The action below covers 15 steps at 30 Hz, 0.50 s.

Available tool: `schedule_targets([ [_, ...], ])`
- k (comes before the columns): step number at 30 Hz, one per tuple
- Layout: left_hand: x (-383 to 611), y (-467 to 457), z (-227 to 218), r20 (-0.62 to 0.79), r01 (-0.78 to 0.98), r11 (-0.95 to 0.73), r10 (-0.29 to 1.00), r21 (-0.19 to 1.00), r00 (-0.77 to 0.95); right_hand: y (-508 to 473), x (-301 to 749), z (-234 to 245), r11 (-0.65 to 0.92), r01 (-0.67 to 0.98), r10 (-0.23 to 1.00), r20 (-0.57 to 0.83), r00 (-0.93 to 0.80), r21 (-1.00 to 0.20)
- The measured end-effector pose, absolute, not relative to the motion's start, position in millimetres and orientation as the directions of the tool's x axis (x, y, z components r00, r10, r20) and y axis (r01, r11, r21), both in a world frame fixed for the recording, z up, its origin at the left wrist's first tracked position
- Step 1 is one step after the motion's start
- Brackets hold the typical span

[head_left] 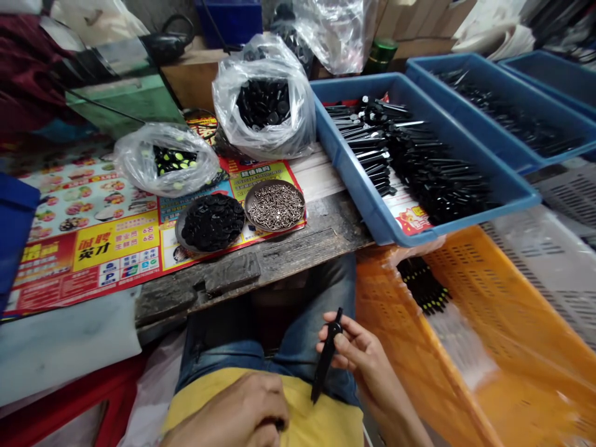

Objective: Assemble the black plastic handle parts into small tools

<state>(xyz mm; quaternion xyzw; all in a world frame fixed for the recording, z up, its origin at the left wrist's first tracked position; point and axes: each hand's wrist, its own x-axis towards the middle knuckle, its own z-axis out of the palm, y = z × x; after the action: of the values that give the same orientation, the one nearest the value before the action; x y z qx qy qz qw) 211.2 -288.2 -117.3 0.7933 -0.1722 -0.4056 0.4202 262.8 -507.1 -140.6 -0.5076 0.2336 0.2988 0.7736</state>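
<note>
My right hand is over my lap, fingers closed round a slim black plastic handle piece held upright and slightly tilted. My left hand rests low by my stomach in a closed fist; a small dark thing shows at its fingertips but I cannot make it out. On the bench edge ahead sit a round dish of black caps and a round dish of small metal screws.
A blue tray full of black handle pieces stands at the right, with more blue trays behind. An orange crate lined with plastic holds several finished pieces. Two clear bags of black parts sit on a printed poster.
</note>
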Motion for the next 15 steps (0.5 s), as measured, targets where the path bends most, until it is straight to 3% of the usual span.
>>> schedule_targets([
  [4,206,-299,-119,-0.502,0.126,-0.540,-0.638,0.832,0.583,-508,263,-140,0.322,-0.700,0.227,-0.666,0.711,-0.638],
  [9,205,-301,-118,-0.592,0.388,-0.471,-0.439,0.792,0.676,-507,263,-139,0.340,-0.707,0.231,-0.674,0.702,-0.620],
  [15,206,-317,-124,-0.680,0.671,-0.171,-0.355,0.722,0.641,-506,261,-137,0.334,-0.720,0.257,-0.676,0.691,-0.608],
])
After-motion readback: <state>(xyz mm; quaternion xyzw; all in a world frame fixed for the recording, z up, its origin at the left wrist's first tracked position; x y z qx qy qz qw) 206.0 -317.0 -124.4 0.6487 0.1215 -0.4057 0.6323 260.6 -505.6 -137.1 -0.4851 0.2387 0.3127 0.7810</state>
